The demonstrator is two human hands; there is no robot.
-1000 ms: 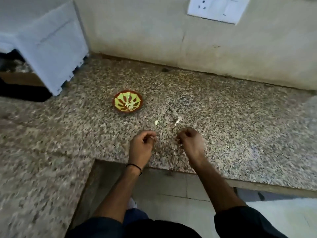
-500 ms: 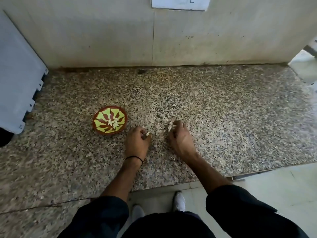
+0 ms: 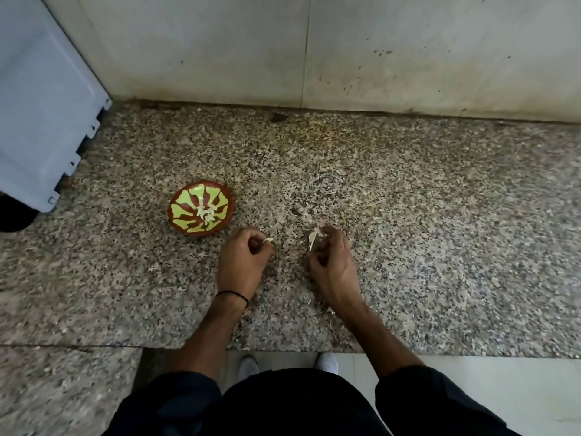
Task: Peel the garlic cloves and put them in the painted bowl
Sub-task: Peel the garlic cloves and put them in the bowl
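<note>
Garlic clove (image 3: 268,240) pinched, small and pale, between thumb and fingertip of the left hand (image 3: 242,259), other fingers curled in, just right of the painted bowl (image 3: 201,231). Kept on the bowl side, likely for a short carry to the peeled cloves (image 3: 206,213) heaped at its centre. Papery skin (image 3: 312,239) nipped in the curled fingers of the right hand (image 3: 333,262), held apart from the clove and farther from the bowl, probably to keep waste out. Both hands low over the speckled granite counter (image 3: 408,231). Cannot tell whether fully peeled. Next, by judgement: clove into the bowl, skin dropped aside.
</note>
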